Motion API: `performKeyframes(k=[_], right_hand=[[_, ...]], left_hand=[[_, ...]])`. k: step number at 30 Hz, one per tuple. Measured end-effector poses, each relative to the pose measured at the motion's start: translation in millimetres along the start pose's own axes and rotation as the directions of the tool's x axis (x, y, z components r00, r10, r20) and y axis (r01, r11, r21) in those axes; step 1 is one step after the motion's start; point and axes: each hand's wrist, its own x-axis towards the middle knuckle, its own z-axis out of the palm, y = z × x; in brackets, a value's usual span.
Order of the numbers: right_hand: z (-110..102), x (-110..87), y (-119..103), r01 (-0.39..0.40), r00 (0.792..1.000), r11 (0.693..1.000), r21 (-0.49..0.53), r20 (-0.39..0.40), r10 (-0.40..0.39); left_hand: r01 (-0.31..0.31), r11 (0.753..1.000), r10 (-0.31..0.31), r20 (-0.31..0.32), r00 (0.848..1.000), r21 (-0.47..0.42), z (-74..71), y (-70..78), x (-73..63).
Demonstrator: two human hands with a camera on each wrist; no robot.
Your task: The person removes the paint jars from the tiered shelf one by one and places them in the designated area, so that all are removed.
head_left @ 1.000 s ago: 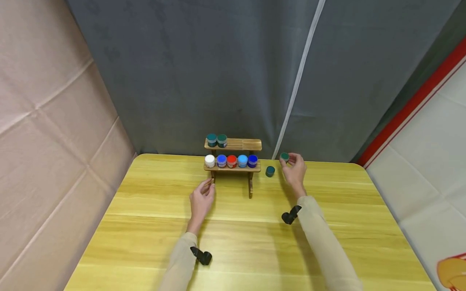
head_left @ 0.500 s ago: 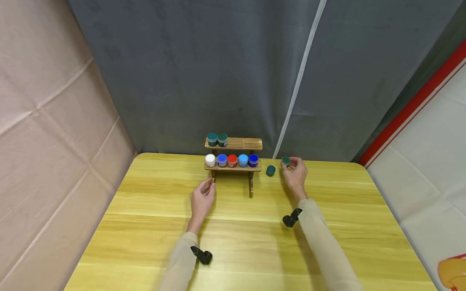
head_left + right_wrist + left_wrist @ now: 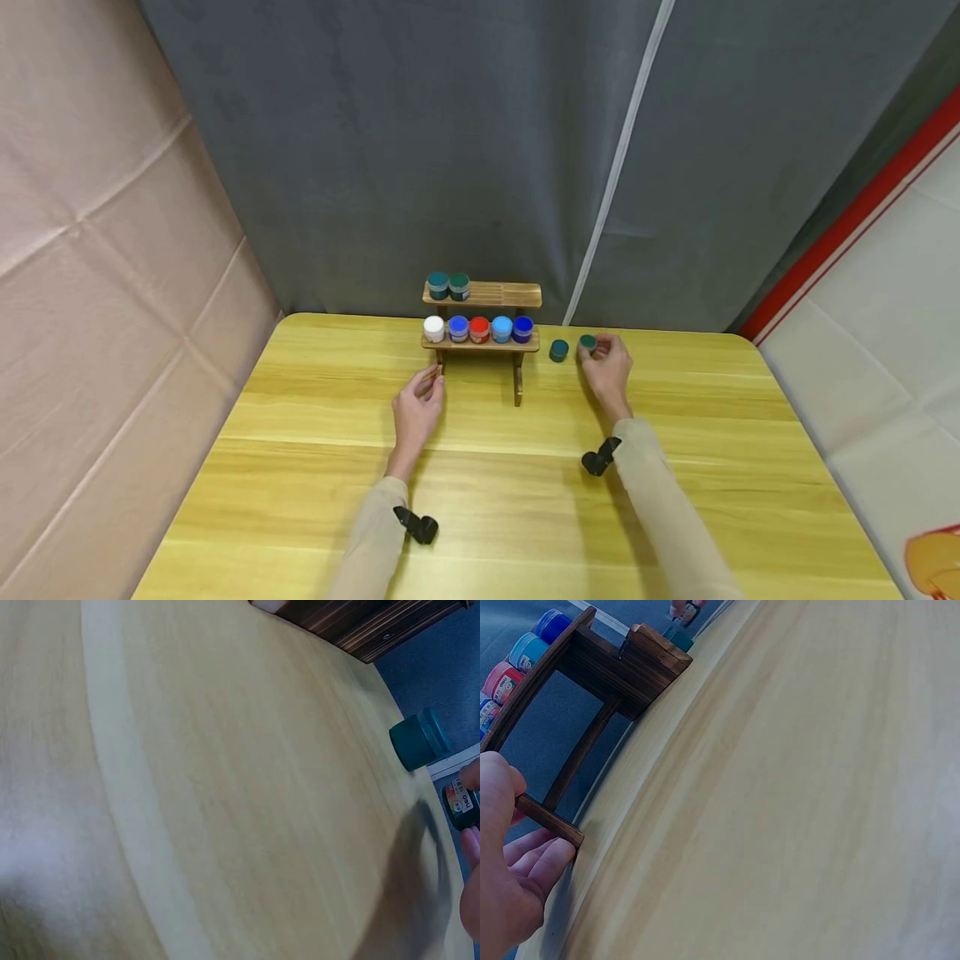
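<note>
My left hand (image 3: pixel 417 411) grips the front left foot of a two-tier wooden display stand (image 3: pixel 495 293); in the left wrist view, thumb and fingers (image 3: pixel 551 859) lie on either side of the foot. On the lower shelf sits a row of paint jars: white (image 3: pixel 433 329), violet-blue (image 3: pixel 458 329), red (image 3: pixel 479 330), light blue (image 3: pixel 502 329) and dark blue (image 3: pixel 523 329). Two green jars (image 3: pixel 448 286) occupy the upper shelf's left end. Right of the stand, my right hand (image 3: pixel 609 373) pinches a dark green paint jar (image 3: pixel 588 343), close beside a teal jar (image 3: pixel 558 351) on the table.
The wooden table (image 3: pixel 495 500) runs back to a grey curtain (image 3: pixel 420 167). A pale quilted wall covering (image 3: pixel 112 292) borders the left side, and a white panel (image 3: pixel 885 333) with a red strip the right. Each wrist wears a small black camera (image 3: pixel 602 457).
My right hand has come down and toward me with the dark green jar, now about level with the teal jar. The left hand keeps its grip on the stand's foot.
</note>
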Motion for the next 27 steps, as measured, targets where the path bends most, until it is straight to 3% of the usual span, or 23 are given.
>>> performKeyframes(k=[10,27], right_hand=[[4.7,-5.1,10.3,-0.040,0.999,0.999,-0.014,0.014,0.040],[1.8,-4.5,6.7,0.009,1.000,1.000,0.004,0.005,-0.009]], left_hand=[[0.008,1.000,-0.008,0.006,1.000,-0.007,0.2,0.4,-0.1],[0.009,1.000,-0.009,0.004,1.000,-0.011,0.1,-2.3,0.0]])
